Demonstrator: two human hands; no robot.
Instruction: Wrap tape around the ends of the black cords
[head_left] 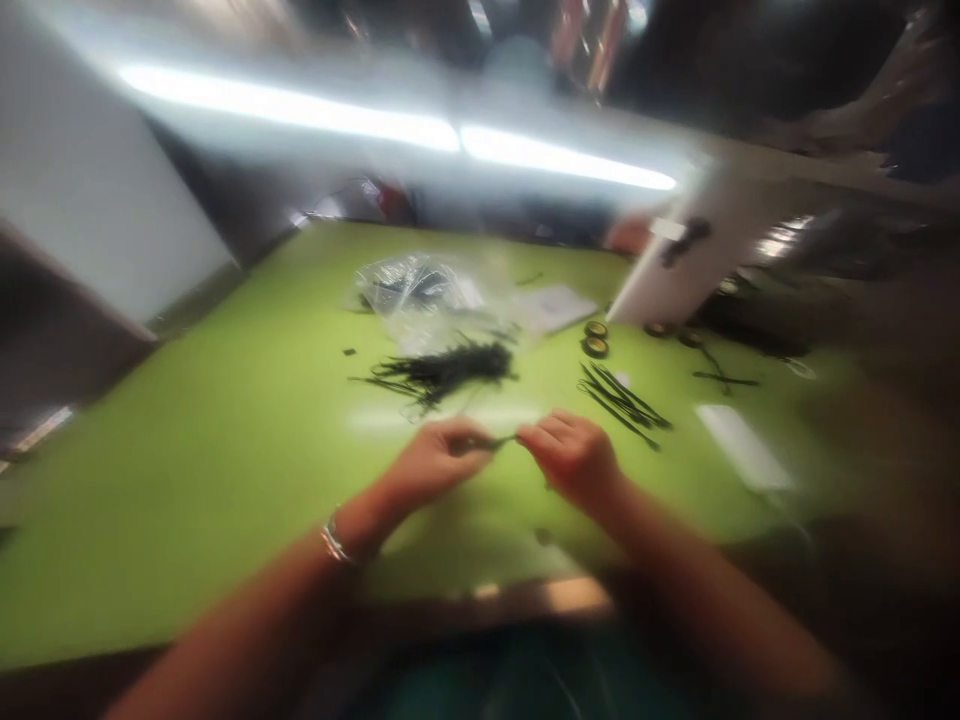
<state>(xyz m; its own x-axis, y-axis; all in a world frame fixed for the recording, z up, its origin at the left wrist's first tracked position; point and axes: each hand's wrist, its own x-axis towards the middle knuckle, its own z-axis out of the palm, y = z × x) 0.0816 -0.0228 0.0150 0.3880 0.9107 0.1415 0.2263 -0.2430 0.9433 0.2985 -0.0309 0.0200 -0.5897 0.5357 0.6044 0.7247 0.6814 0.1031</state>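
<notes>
Between my two hands a thin dark strip (505, 441) is stretched, its kind too blurred to name. My left hand (442, 458), with a silver bracelet at the wrist, pinches one end. The other end is closed in the fingers of my right hand (574, 455). Just beyond my hands lies a tangled pile of thin black strips (457, 370). Several more black strips (622, 402) are laid roughly side by side to the right, beyond my right hand.
A clear plastic bag (420, 290) with dark contents lies behind the pile. Two rolls of tape (595, 340) sit near a white upright panel (667, 260). A white flat bar (742, 445) with a cord lies at the right on the green table (247, 480). Bright tube lights cross above.
</notes>
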